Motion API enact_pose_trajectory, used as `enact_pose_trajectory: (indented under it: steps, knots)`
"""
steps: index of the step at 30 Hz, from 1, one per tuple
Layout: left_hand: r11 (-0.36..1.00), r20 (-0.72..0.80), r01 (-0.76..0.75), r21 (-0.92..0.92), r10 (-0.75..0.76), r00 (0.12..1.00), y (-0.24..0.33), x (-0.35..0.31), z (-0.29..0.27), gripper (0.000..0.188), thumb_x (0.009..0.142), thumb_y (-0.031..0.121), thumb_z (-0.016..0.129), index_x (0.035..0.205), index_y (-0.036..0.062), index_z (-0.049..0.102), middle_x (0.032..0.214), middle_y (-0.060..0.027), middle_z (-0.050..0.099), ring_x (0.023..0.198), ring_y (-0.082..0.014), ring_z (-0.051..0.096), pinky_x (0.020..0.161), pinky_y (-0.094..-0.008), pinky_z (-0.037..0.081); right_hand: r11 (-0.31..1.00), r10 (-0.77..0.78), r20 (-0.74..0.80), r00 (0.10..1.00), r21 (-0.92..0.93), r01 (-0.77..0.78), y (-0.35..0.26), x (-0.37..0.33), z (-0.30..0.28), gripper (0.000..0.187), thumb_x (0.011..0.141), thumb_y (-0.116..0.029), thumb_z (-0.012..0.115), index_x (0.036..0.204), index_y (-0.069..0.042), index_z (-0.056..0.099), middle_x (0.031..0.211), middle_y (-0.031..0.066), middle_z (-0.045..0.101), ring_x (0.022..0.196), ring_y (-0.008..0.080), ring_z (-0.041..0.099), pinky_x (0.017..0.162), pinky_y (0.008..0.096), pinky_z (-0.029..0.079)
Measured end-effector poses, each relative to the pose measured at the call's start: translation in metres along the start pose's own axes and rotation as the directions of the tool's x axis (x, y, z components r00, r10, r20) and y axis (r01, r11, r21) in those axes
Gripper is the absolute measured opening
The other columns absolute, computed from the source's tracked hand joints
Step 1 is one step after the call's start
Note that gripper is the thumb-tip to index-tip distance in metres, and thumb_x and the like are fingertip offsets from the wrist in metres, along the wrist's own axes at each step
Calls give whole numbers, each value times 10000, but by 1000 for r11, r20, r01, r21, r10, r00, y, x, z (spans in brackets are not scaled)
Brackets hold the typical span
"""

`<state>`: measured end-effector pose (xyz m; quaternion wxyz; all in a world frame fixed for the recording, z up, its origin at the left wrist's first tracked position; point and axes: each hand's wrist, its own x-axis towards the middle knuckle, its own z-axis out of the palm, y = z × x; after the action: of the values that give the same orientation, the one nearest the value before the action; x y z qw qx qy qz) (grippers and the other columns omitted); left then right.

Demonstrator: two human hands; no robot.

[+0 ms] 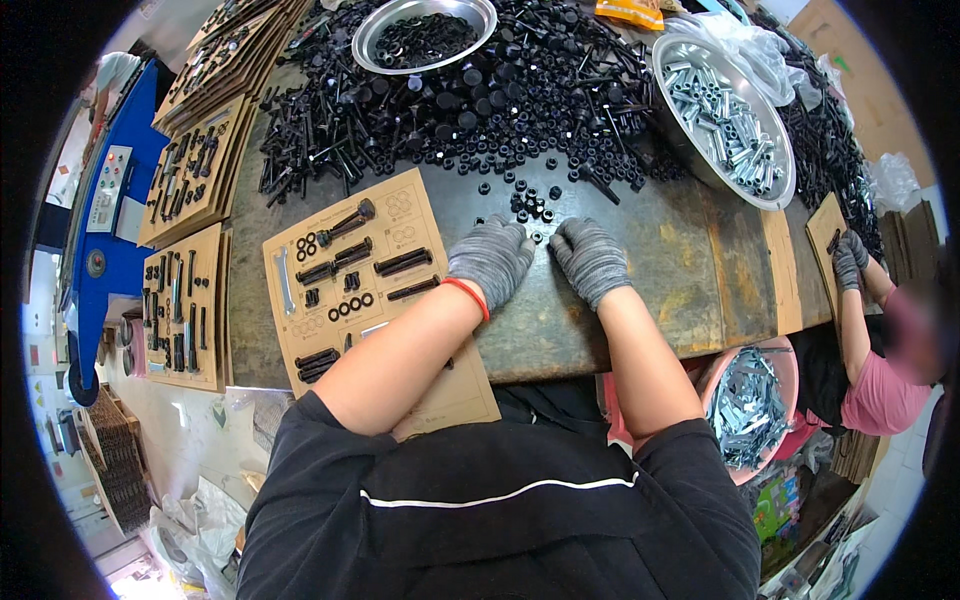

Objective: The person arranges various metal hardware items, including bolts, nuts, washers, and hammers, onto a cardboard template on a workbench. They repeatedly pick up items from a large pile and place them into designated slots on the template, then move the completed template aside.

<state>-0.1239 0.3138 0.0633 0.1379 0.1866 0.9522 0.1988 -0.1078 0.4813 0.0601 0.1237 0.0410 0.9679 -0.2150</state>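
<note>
My left hand (pixel 495 262), in a grey knit glove, rests on the metal worktable (pixel 640 235) with its fingers curled together. Close by on the right, my right hand (pixel 592 262), gloved alike, has its fingers bent inward too. What either hand holds, if anything, is hidden beneath the fingers. Several small black nuts (pixel 530 203) lie just beyond my fingertips, and one nut (pixel 537 238) sits between the hands. Under my left forearm lies a brown cardboard sheet (pixel 400 205) carrying black bolts (pixel 345 222), black rings (pixel 350 306) and a silver wrench (pixel 285 281).
A large heap of black bolts and nuts (pixel 480 100) covers the far side. Bowls hold black rings (pixel 358 48) and silver sleeves (pixel 783 165). Filled cardboard sheets (pixel 215 300) stack at left. A pink tub (pixel 787 390) of metal pieces stands right, near a co-worker's gloved hands (pixel 848 262).
</note>
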Motion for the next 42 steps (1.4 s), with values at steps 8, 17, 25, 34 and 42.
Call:
enact_pose_trajectory:
  steps: [8, 17, 25, 34, 42]
  knots:
    - [988, 14, 130, -80, -129, 992, -3, -9, -21, 442, 815, 408, 681, 991, 9, 607, 951, -213, 656, 868, -378, 633, 788, -430, 504, 964, -250, -81, 965, 74, 256, -1, 5, 18, 287, 762, -146, 678, 1042, -99, 638, 998, 172, 594, 952, 353, 587, 866, 405, 489]
    - [993, 117, 118, 17, -119, 986, -10, -9, -11, 331, 886, 316, 619, 981, -1, 638, 960, -212, 647, 898, -361, 625, 833, -433, 495, 958, -256, -69, 964, 116, 263, 7, 3, 24, 333, 723, -31, 689, 1053, -59, 647, 947, 157, 627, 817, 280, 635, 796, 357, 530]
    - [986, 5, -84, -143, 85, 996, -29, -1, 9, 371, 809, 238, 703, 1097, 15, 628, 1001, -192, 671, 911, -319, 650, 833, -370, 516, 959, -194, -3, 981, 208, 191, -3, -1, 16, 346, 719, -108, 765, 1036, -49, 639, 943, 149, 631, 809, 263, 629, 768, 354, 526]
    - [995, 103, 74, 68, -81, 991, -1, 7, -8, 433, 761, 328, 711, 1025, -9, 650, 978, -203, 680, 925, -349, 661, 828, -414, 532, 983, -122, 49, 991, 145, 113, -13, -10, 10, 310, 734, -181, 741, 984, -22, 653, 952, 162, 687, 866, 295, 658, 827, 358, 540]
    - [999, 65, -21, 25, 19, 998, -14, -8, -46, 297, 723, 248, 652, 905, 14, 673, 903, -233, 666, 838, -373, 662, 774, -421, 543, 996, -84, 141, 986, 32, 80, -19, 1, 12, 330, 696, -213, 727, 947, -14, 649, 929, 186, 681, 855, 328, 652, 813, 372, 539]
